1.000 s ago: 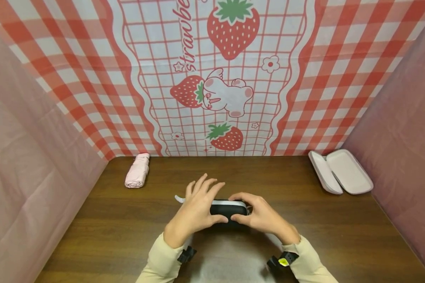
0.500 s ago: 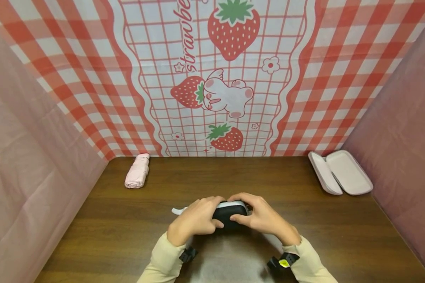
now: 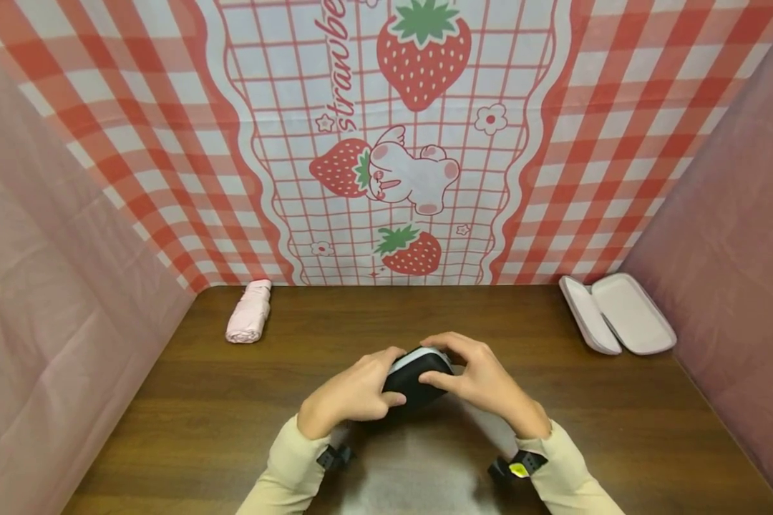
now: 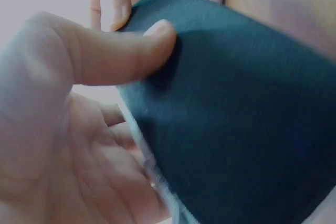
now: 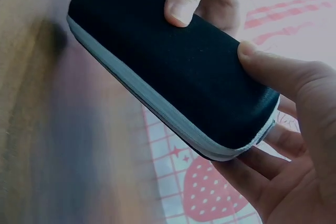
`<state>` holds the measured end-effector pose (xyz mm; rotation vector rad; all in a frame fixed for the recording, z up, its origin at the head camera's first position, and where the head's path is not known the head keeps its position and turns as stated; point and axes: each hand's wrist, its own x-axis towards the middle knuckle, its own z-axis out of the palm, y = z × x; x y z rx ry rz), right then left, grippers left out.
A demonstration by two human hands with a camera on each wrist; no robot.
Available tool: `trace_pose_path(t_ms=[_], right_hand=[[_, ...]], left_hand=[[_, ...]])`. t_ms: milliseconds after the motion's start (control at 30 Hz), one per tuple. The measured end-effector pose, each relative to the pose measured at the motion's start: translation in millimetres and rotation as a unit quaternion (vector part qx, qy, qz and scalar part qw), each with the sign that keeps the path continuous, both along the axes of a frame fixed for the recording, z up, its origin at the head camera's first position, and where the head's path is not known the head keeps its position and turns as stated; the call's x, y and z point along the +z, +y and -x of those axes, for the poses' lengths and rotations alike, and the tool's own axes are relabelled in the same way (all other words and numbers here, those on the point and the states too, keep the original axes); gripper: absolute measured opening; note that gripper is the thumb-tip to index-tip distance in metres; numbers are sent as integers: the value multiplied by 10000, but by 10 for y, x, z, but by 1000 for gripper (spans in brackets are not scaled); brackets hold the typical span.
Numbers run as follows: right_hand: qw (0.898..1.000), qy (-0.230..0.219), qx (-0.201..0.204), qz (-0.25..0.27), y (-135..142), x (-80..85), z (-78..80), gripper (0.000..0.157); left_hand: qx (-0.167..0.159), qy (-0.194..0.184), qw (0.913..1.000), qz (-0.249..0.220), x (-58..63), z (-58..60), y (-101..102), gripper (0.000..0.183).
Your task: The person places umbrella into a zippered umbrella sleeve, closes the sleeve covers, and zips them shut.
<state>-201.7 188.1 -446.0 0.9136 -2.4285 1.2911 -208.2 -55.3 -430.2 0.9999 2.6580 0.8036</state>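
Note:
A black zip case (image 3: 419, 383) with a pale grey zipper band is held between both hands, centre front in the head view. It is zipped shut along the long side that shows in the right wrist view, and it is tilted. My left hand (image 3: 354, 390) grips its left end, with the thumb (image 4: 121, 53) pressed on the black face in the left wrist view. Its other end is gripped by my right hand (image 3: 479, 372), whose thumb (image 5: 268, 64) lies on the same face and whose fingers curl behind. Those hands cover parts of the case.
On the brown table (image 3: 187, 429), a rolled pink cloth (image 3: 250, 311) lies at the back left. An opened pale pink case (image 3: 638, 315) lies at the back right. A strawberry-print cloth (image 3: 419, 143) hangs behind, and plain pink cloth walls stand on both sides.
My left hand's fingers, spread out a second ago, have come down round the case. The case has tilted, its right end rising. A pale strap at its left no longer shows.

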Motion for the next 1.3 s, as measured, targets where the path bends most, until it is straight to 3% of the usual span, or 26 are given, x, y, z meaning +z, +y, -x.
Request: trace_pose_path(t_ms=[233, 367, 567, 700, 833, 933, 1133, 1300], right_hand=[[9988, 487, 44, 52, -14, 83, 57, 45], [9957, 910, 58, 137, -28, 117, 106, 41], [9941, 1066, 181, 43, 33, 237, 184, 27], [9926, 1140, 414, -60, 77, 326, 241, 23], [9927, 1065, 553, -72, 96, 372, 270, 22], [9939, 964, 515, -118, 103, 378, 278, 22], [9919, 1004, 589, -513, 109, 341, 279, 26], [9899, 1170, 476, -641, 110, 310, 268, 29]], left_hand=[[-200, -71, 9992, -327, 69, 83, -95, 61], [6, -206, 9981, -586, 78, 111, -133, 62], [310, -489, 9935, -984, 84, 109, -146, 61], [403, -1025, 9831, -1461, 59, 79, -109, 61], [376, -1688, 9622, -2103, -5, 50, -65, 57], [448, -1938, 9515, -2348, -51, 36, -28, 54], [585, -1965, 9547, -2155, -111, 20, 59, 54], [469, -2091, 9496, -2289, -101, 29, 91, 60]])
